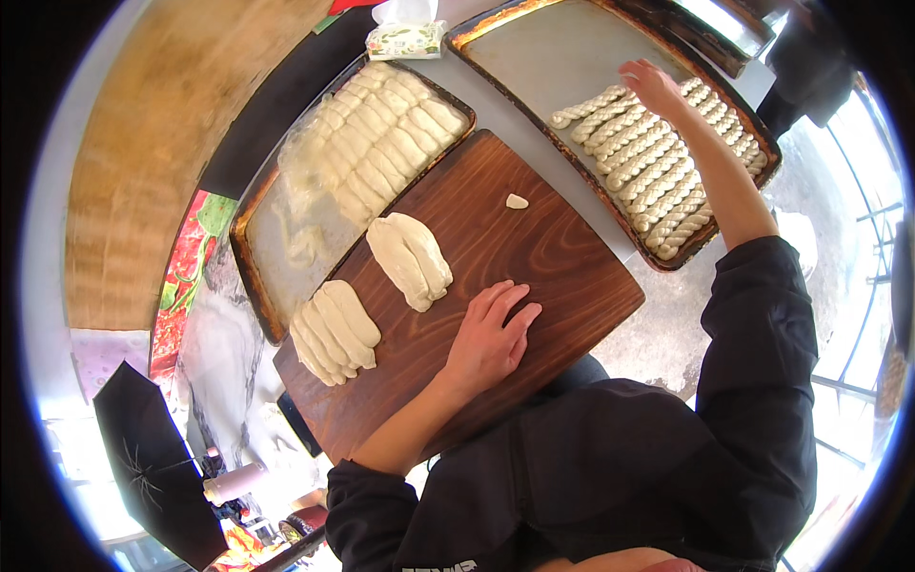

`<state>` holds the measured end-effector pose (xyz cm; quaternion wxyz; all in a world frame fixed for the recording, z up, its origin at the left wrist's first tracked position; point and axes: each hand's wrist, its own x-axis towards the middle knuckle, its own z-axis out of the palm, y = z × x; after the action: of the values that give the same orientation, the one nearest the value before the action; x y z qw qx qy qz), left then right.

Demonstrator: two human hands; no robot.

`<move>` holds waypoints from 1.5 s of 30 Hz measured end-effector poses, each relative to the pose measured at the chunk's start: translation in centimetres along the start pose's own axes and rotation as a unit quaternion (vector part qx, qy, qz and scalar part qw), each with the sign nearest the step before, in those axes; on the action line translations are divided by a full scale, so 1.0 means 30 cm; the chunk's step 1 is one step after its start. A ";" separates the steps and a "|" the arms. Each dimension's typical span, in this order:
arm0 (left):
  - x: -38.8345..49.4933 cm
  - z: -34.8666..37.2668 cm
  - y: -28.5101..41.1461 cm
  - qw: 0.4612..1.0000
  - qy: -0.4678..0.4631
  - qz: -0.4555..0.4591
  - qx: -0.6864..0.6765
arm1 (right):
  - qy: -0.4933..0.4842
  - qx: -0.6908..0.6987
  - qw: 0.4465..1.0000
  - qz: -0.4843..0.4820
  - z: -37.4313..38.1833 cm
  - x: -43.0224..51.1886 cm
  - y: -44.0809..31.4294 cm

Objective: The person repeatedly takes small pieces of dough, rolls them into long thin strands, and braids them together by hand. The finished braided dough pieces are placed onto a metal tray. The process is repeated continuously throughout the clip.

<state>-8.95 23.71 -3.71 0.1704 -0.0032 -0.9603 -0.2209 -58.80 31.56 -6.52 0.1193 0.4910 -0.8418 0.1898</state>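
Note:
My left hand (493, 336) lies on the dark wooden board (572, 264), fingers apart and holding nothing. Over the far end of a row of twisted dough strands (643, 171) reaches my right hand (652, 87), at the end nearest the bare part of the metal baking tray (565, 43). Its fingertips are at a strand, and whether they grip it cannot be made out. On the board lie a folded dough piece (409, 261), a group of dough strips side by side (334, 332) and a small dough scrap (517, 201).
A second baking tray (250, 286) holds rows of dough pieces (393, 136), partly under clear plastic film (304, 168). Behind it stands a tissue pack (406, 39). A black umbrella (154, 465) is at lower left. Someone in dark clothing (808, 64) is at upper right.

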 end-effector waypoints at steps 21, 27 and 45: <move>-0.016 0.010 -0.023 1.000 0.023 0.012 -0.011 | -0.030 0.044 0.983 -0.173 0.135 -0.039 -0.240; -0.045 0.034 -0.032 0.995 0.098 0.027 -0.023 | -0.082 -0.045 0.988 -0.122 0.059 -0.106 -0.355; -0.167 -0.136 -0.284 0.963 0.258 -0.071 0.033 | 0.005 0.193 0.964 -0.185 -0.162 -0.741 -0.943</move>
<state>-3.60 14.64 -5.50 0.3967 0.1277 -0.8881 -0.1938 -23.17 38.43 -5.05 0.0591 0.6513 -0.6829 0.3255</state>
